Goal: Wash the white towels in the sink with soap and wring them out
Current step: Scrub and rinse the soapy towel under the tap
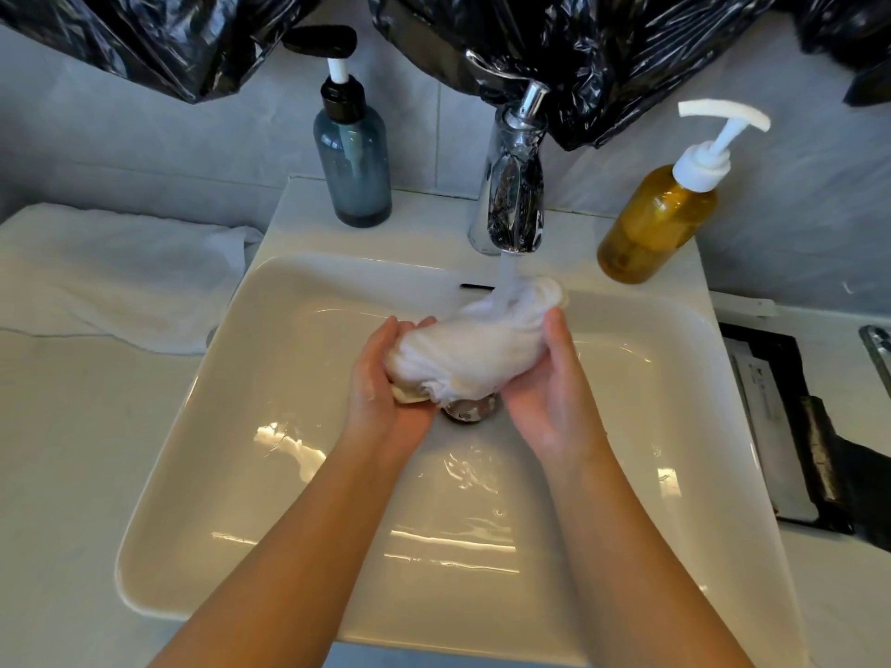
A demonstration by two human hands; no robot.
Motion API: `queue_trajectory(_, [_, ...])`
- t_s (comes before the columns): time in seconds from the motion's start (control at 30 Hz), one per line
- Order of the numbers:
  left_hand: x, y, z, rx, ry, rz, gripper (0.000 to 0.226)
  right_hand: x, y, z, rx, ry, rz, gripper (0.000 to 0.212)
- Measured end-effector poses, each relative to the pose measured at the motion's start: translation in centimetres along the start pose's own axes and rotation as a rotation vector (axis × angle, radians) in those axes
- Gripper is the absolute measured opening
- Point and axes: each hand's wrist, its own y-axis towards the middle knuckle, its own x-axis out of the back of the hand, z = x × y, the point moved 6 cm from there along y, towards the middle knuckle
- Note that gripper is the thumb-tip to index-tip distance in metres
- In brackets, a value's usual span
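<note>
A bunched, wet white towel (470, 349) sits between my two hands over the white sink (299, 474), just above the metal drain (468, 409). My left hand (385, 383) grips its left end with fingers curled over the top; a pale bar of soap (407, 396) shows under that palm. My right hand (545, 378) cups the right end, thumb up against the cloth. Water streams from the chrome faucet (513, 185) onto the towel's far right part. Another white towel (115, 277) lies on the counter at the left.
A blue-grey pump bottle (354, 156) stands on the sink's back ledge left of the faucet, an amber pump bottle (660, 219) on its right. Black plastic sheeting (602, 55) hangs above. A dark tray (781, 426) lies on the right counter.
</note>
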Motion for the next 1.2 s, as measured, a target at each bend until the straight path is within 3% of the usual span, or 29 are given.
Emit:
queue_trajectory(0.1, [-0.4, -0.1, 0.0, -0.009, 0.033, -0.015, 0.050, -0.4, -0.2, -0.3, -0.014, -0.037, 0.044, 0.105])
queue_trajectory(0.23, [0.2, -0.3, 0.1, 0.021, 0.011, -0.129, 0.031, -0.7, -0.3, -0.1, 0.017, -0.149, 0.059, 0.091])
queue_trajectory(0.37, [0.9, -0.3, 1.0, 0.141, 0.036, -0.163, 0.055, -1.7, -0.6, 0.2, 0.046, -0.246, 0.096, 0.084])
queue_trajectory(0.5, [0.9, -0.3, 1.5, 0.118, 0.021, -0.177, 0.028, -1.5, -0.5, 0.3, 0.055, -0.284, 0.047, 0.088])
queue_trajectory(0.67, [1.1, 0.0, 0.7, 0.003, -0.088, -0.175, 0.016, -2.2, -0.7, -0.3, 0.048, -0.379, 0.056, 0.066])
queue_trajectory(0.8, [1.5, 0.4, 0.2, -0.047, -0.025, -0.184, 0.022, -2.4, -0.4, -0.3, 0.065, -0.271, 0.054, 0.083])
queue_trajectory(0.93, [0.4, 0.0, 0.5, -0.020, 0.008, -0.090, 0.021, -1.9, -0.3, -0.3, 0.053, -0.157, 0.016, 0.108])
queue_trajectory(1.03, [-0.4, -0.4, 0.8, -0.002, 0.035, -0.059, 0.030, -1.3, -0.3, 0.0, 0.065, -0.104, -0.033, 0.109])
queue_trajectory(1.1, [-0.9, -0.6, 1.0, 0.011, 0.075, -0.019, 0.032, -0.9, -0.5, 0.3, 0.064, -0.070, -0.100, 0.104])
queue_trajectory(1.2, [-1.1, -0.5, 1.7, 0.072, 0.139, 0.033, 0.039, -0.5, -0.9, 0.5, 0.047, -0.037, -0.180, 0.069])
